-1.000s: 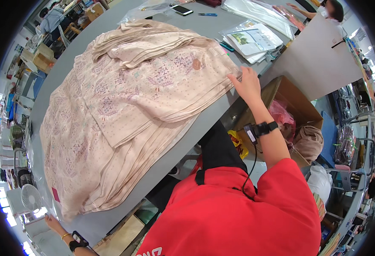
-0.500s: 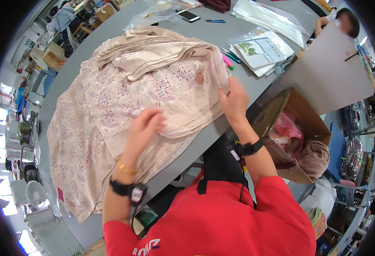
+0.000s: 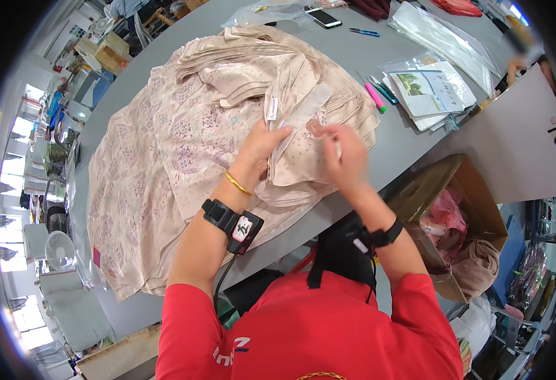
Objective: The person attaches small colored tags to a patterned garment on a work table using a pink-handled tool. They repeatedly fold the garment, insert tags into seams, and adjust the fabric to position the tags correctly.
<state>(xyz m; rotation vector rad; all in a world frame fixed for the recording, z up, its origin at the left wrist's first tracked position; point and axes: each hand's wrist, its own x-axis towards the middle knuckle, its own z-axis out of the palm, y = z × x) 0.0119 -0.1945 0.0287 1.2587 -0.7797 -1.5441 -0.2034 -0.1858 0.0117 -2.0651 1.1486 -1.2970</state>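
A large stack of cream floral cloth point(image 3: 189, 145) lies spread and folded over the table. My left hand point(image 3: 260, 144) grips a folded edge of the cloth between thumb and fingers, beside a small white label point(image 3: 273, 107). A pale strip point(image 3: 309, 104), perhaps tape or a cloth band, slants up from that hand. Just to the right, my right hand point(image 3: 347, 157) hovers close to the cloth near a brown round patch point(image 3: 314, 127). Motion smears its curled fingers, so I cannot see whether they hold anything.
On the grey table point(image 3: 347, 54) are a phone point(image 3: 324, 18), a blue thread snipper point(image 3: 364, 32), a pink marker point(image 3: 374, 97), clear plastic sleeves point(image 3: 442, 44) and printed cards point(image 3: 426, 92). A cardboard box point(image 3: 417, 196) with pink plastic stands at the right. Another person sits beyond it.
My left hand has moved right and taken hold of the cloth's edge, lifting it. The right-hand side of the cloth is turned over, exposing the label and strip. My right hand has left the corner.
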